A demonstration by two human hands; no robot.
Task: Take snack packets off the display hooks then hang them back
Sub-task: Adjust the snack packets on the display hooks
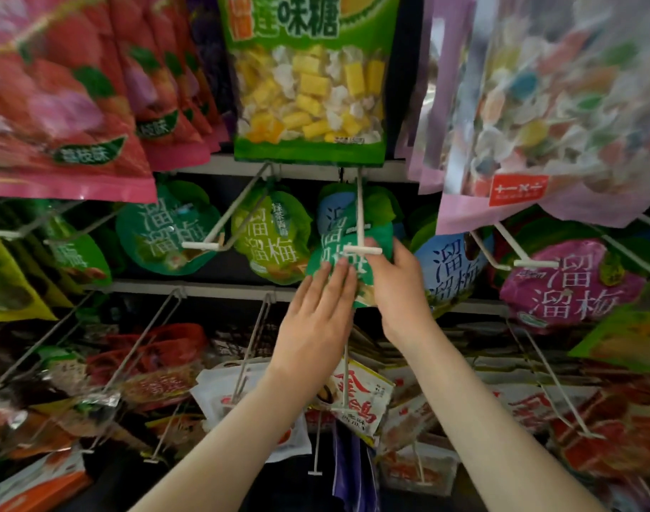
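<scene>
Hands are meeting on a green packet [375,234] in the middle of the frame, where the white tip of a display hook [363,250] is crossing its face; whether the packet is threaded on cannot be told. The left hand [316,312] is pressing flat, fingers [339,277] straight and open. The right hand [401,290] is gripping the packet's right edge, fingers curled. A lime packet [268,234] is hanging just left, a blue packet [449,267] just right.
</scene>
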